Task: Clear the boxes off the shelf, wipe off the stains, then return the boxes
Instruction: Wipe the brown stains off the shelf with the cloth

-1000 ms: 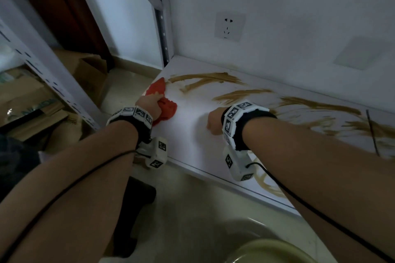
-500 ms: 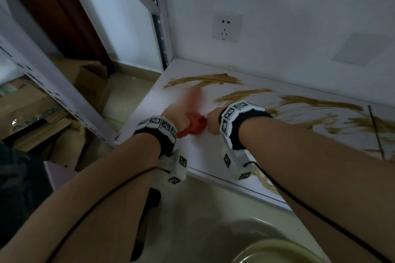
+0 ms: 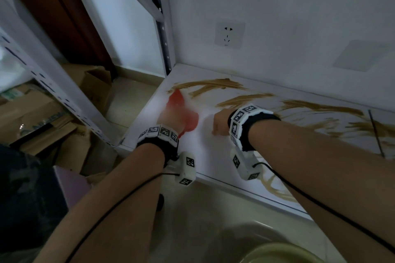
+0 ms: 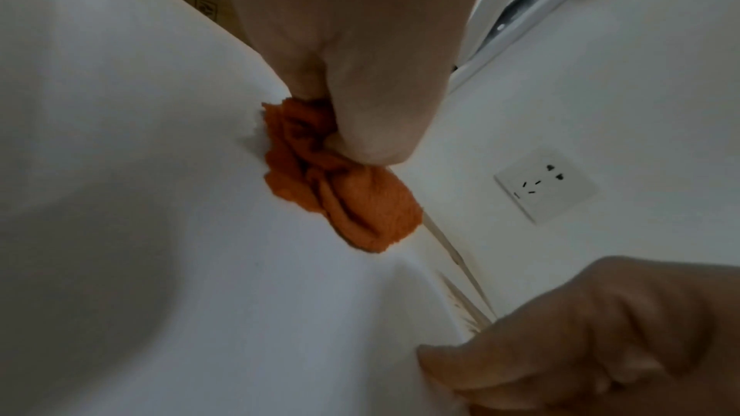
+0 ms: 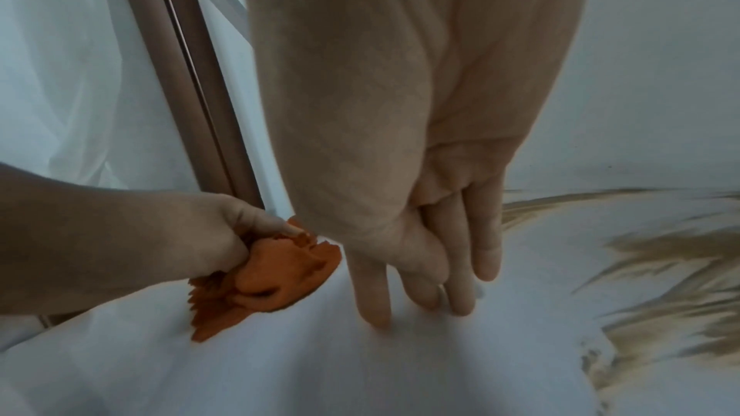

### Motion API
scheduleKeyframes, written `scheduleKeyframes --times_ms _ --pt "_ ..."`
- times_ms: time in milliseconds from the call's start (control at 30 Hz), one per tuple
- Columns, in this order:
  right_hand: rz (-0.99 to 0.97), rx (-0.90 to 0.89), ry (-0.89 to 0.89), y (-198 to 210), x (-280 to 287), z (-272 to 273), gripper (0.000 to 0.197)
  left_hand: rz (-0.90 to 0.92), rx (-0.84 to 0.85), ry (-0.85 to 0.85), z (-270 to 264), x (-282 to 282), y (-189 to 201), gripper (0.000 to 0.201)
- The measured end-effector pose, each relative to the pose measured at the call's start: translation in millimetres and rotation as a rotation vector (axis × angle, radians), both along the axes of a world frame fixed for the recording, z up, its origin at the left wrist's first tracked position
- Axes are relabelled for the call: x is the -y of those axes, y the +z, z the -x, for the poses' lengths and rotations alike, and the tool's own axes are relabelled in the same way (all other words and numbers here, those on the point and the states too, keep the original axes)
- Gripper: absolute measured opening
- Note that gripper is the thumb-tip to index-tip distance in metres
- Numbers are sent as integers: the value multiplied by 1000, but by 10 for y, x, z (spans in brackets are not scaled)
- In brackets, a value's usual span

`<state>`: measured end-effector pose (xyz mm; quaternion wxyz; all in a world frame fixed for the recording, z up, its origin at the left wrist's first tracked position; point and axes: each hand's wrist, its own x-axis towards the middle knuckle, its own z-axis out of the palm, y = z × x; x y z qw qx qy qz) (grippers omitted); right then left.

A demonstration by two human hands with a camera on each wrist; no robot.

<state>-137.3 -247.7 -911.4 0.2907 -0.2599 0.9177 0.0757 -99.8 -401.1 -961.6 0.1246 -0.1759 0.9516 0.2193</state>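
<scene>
A white shelf board [image 3: 213, 156] carries brown smeared stains [image 3: 213, 85] across its back and right side. My left hand [image 3: 171, 116] grips a crumpled orange-red cloth [image 3: 188, 121] and presses it onto the board near the left end, blurred by motion. In the left wrist view the cloth [image 4: 352, 201] bunches under my fingers [image 4: 360, 75]. My right hand [image 3: 221, 121] rests just to the right, its fingertips [image 5: 420, 296] pressed on the bare board and holding nothing. The stains [image 5: 661, 264] lie to its right. No boxes stand on the shelf.
Cardboard boxes [image 3: 94, 85] lie on the floor left of the shelf. Perforated metal uprights [image 3: 162, 28] stand at the back-left corner and front-left [image 3: 53, 83]. A wall socket [image 3: 229, 34] sits above the board. A yellowish basin rim [image 3: 288, 252] shows below the front edge.
My left hand has swept the cloth from beside the right hand back toward the far left of the board. The right hand has stayed put.
</scene>
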Motion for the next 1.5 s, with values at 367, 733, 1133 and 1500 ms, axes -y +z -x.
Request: scheduleKeyframes --times_ms 367,733,1133,1500 --pt "5 -162 102 -63 242 29 17 -103 -291 228 -34 372 48 36" --pt "218 -25 325 -377 714 -3 71 178 52 226 -99 659 35 23" --pt "205 -96 296 -692 1033 408 54 306 -21 232 30 540 41 22" --pt "123 -96 180 -698 558 551 65 279 -11 224 61 524 138 18"
